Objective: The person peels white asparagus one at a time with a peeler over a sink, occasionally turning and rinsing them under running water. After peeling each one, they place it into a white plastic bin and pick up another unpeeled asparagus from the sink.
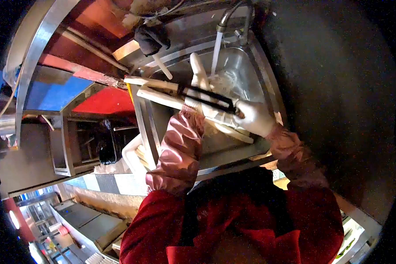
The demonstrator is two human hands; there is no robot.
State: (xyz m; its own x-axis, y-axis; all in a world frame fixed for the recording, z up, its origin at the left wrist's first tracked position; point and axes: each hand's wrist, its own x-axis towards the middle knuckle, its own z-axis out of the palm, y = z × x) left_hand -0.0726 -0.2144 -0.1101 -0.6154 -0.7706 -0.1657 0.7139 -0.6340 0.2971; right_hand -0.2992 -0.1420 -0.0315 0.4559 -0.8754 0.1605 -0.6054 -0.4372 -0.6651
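Note:
My left hand point(197, 88), in a white glove, is over the sink around a long pale vegetable stick point(163, 97), with one digit pointing up. A second pale piece point(149, 82) lies alongside it, and both jut out past the sink's left rim. In my white-gloved right hand point(256, 119) is one end of a black-framed peeler point(211, 97) with a long slot, laid across the front of my left hand. Another pale length point(233, 132) slants below my hands in the sink point(268, 88). My left fingers are partly hidden behind the peeler.
Water point(216, 53) runs from a metal tap point(226, 20) into the sink behind my hands. A black wrapped lump point(152, 39) hangs at the back left. A dark worktop point(334, 88) spans the right side; metal shelving point(66, 145) stands to the left.

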